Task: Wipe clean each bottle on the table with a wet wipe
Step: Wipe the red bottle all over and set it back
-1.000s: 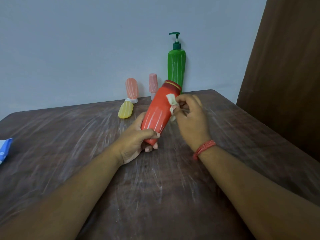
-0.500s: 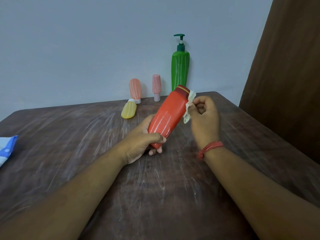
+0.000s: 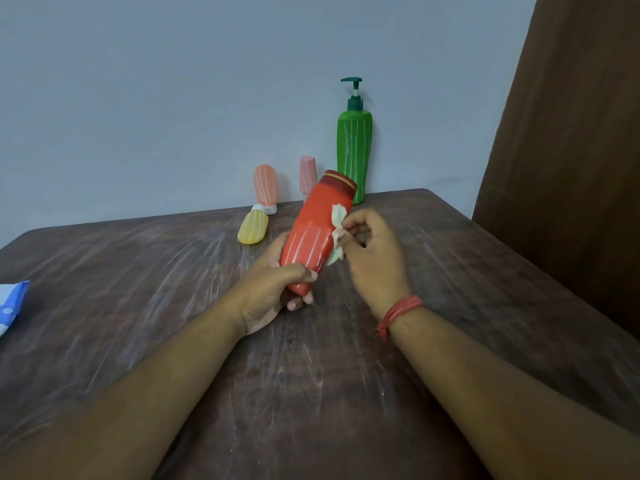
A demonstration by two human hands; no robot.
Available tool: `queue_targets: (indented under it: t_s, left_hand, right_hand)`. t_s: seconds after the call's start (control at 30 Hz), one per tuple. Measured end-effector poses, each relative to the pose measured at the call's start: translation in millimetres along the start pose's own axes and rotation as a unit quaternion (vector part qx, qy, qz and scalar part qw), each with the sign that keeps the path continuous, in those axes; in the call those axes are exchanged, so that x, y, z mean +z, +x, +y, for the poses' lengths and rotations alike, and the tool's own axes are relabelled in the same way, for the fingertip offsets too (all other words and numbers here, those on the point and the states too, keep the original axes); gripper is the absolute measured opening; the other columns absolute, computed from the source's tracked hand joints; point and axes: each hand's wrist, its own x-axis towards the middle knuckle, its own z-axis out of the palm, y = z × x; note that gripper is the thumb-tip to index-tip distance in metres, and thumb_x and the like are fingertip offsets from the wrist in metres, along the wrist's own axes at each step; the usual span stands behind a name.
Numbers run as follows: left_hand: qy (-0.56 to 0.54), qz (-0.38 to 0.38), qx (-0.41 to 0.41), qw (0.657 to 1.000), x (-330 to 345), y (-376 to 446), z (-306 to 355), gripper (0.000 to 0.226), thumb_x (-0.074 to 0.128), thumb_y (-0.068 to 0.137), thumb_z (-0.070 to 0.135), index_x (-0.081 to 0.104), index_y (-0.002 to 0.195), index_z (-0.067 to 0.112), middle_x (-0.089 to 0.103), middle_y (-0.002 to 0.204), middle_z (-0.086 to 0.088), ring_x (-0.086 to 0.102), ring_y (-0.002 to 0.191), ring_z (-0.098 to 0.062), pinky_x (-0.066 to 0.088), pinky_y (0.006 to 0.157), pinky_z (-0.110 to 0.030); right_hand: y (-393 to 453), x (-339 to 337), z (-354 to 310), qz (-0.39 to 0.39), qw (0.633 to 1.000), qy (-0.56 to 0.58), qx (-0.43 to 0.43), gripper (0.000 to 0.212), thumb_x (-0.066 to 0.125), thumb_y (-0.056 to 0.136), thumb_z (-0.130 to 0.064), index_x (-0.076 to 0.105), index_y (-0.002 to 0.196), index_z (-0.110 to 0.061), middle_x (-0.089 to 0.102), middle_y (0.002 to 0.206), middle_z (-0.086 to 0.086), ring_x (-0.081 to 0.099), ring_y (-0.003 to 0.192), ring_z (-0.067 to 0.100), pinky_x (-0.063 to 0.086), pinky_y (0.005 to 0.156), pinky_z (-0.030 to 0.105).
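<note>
Now we grip the red bottle at frame centre, tilted above the table, in our left hand; our right hand pinches what seems a crumpled wipe against its side.

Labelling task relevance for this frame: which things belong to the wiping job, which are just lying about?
In the job:
red bottle, gripped by left hand
wet wipe, pinched by right hand
green pump bottle
yellow bottle
two pink bottles

Lying about:
blue-and-white packet at table edge
</note>
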Motion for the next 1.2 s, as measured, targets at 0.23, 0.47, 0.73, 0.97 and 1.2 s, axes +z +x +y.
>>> queue_targets:
  t_s: [0.23,0.47,0.73,0.97,1.2]
  left_hand:
    - [0.035,-0.033,-0.011,0.999,2,1,1,0.065,0.067,0.070,0.008,0.048,0.128,0.031,0.057,0.106,-0.019,0.060,0.059,-0.024,0.039,0.041,-0.024]
    - [0.008,-0.018,-0.006,1.000,0,0,1,0.066,0.065,0.070,0.005,0.049,0.128,0.031,0.062,0.095,-0.015,0.058,0.057,-0.025,0.037,0.040,-0.024]
    - [-0.020,0.012,0.003,1.000,-1,1,-1,0.068,0.065,0.068,0.004,0.049,0.128,0.033,0.058,0.102,-0.019,0.058,0.058,-0.024,0.038,0.042,-0.025]
    - [0.046,-0.006,0.001,0.999,5,-1,0,0.066,0.067,0.070,0.006,0.048,0.123,0.040,0.058,0.106,-0.018,0.061,0.061,-0.025,0.041,0.044,-0.026]
    - [0.097,0.015,-0.003,0.995,6,-5,2,0.068,0.070,0.082,0.001,0.041,0.133,0.036,0.059,0.112,-0.019,0.063,0.066,-0.025,0.045,0.049,-0.028]
  right_hand:
    - [6,-15,1,0.073,0.996,0.037,0.029,0.020,0.065,0.092,-0.009,0.060,0.087,-0.028,0.065,0.090,-0.009,0.062,0.083,0.004,0.053,0.071,0.023]
    - [10,-5,2,0.071,0.994,0.070,0.034,0.027,0.063,0.091,-0.006,0.058,0.082,-0.031,0.065,0.085,-0.007,0.065,0.080,0.011,0.056,0.071,0.035]
    - [1,-3,1,-0.044,0.998,0.047,0.011,0.019,0.069,0.089,-0.009,0.061,0.085,-0.025,0.067,0.087,-0.004,0.066,0.084,0.014,0.059,0.077,0.034]
    - [2,-11,-2,0.046,0.990,-0.057,-0.123,0.012,0.070,0.088,-0.009,0.067,0.092,-0.020,0.058,0.098,-0.008,0.059,0.083,0.002,0.049,0.073,0.012]
    - [2,-12,-6,0.042,0.971,-0.148,-0.184,0.005,0.066,0.092,-0.013,0.067,0.096,-0.014,0.057,0.103,-0.005,0.055,0.092,0.007,0.045,0.076,0.014]
